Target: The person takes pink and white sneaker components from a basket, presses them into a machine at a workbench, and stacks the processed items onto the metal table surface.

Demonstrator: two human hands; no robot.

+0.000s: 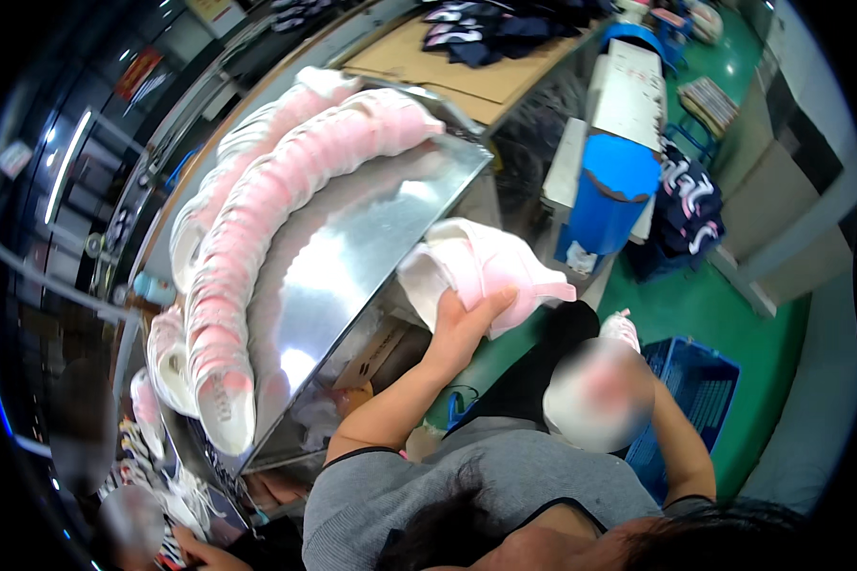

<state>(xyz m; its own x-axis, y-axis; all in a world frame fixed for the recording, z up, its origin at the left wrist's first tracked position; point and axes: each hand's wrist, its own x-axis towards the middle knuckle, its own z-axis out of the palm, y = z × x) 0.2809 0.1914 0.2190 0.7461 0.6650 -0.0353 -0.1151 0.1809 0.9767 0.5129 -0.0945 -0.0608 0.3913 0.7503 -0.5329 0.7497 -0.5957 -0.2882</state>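
My left hand [468,328] grips a white and pale pink shoe upper [495,262], thumb on its side. This upper is beside the near edge of a shiny metal tray. Lower right, my right hand [638,385] is on a second white and pink shoe upper [619,328] above my lap. A blur covers most of that piece and the fingers around it. On the metal tray [338,247], nested white and pink shoe uppers [243,228] form a long curved row. Another row [286,114] lies behind it.
A blue crate [724,366] stands on the green floor [781,352] at my right. Beyond the tray are a blue and white machine [614,181] and a wooden table [428,62] with dark pieces. Another person's hand [200,552] is at lower left, near several shoes [186,495].
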